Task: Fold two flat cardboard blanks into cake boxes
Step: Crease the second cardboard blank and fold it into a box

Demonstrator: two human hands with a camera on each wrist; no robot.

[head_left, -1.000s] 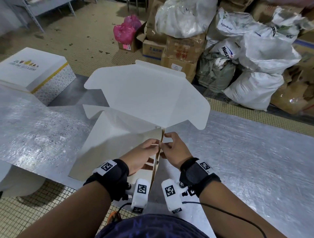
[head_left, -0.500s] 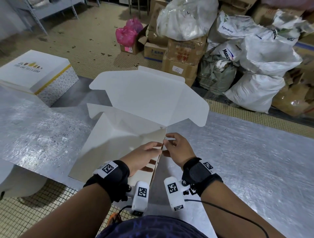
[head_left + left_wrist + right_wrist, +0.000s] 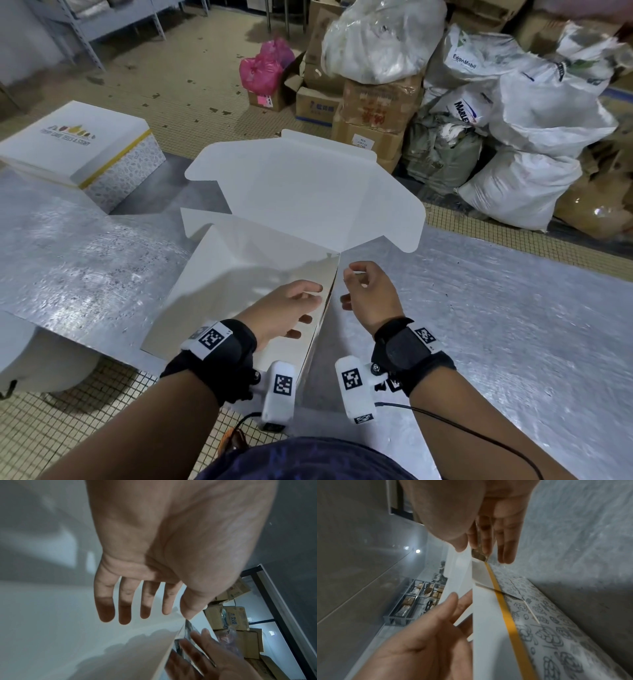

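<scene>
while the half-folded cake box (image 3: 274,219) stands on the metal table (image 3: 496,308) with its lid up, the left hand (image 3: 291,308) hovers inside its right wall, fingers spread, holding nothing. the right hand (image 3: 370,294) sits just outside that wall, fingers loosely curled, empty. a finished box (image 3: 85,150) rests far left.

White box (image 3: 301,192) — yellow band.
</scene>
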